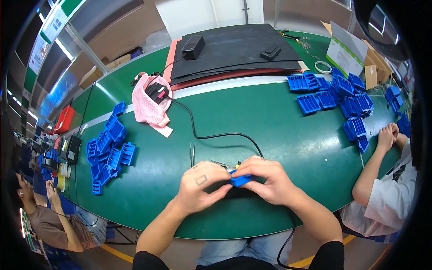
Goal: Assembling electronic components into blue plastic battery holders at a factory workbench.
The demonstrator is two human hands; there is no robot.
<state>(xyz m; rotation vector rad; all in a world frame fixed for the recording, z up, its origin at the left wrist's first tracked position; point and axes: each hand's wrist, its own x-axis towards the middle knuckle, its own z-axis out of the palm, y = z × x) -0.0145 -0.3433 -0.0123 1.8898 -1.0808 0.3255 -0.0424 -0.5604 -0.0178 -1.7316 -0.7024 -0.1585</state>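
Note:
Close to the table's front edge, my two hands meet over a small blue plastic piece (pixel 241 181). My left hand (pixel 202 185) pinches its left end between thumb and fingers. The right end sits in the grip of my right hand (pixel 269 181); fingers cover much of the piece, so its full shape is hidden. Just beyond the hands lies a metal tool (pixel 219 163), partly covered, with something yellow beside it. A pair of tweezers (pixel 192 155) lies on the green table (pixel 216 108), beyond my left hand.
Blue slotted trays are heaped at left (pixel 105 150) and right (pixel 344 96). A black cable (pixel 216 136) runs from a pink mesh bag (pixel 150 105) toward my hands. Black sheets (pixel 234 51) are stacked at the back. Co-workers sit at left (pixel 54 220) and right (pixel 387 189).

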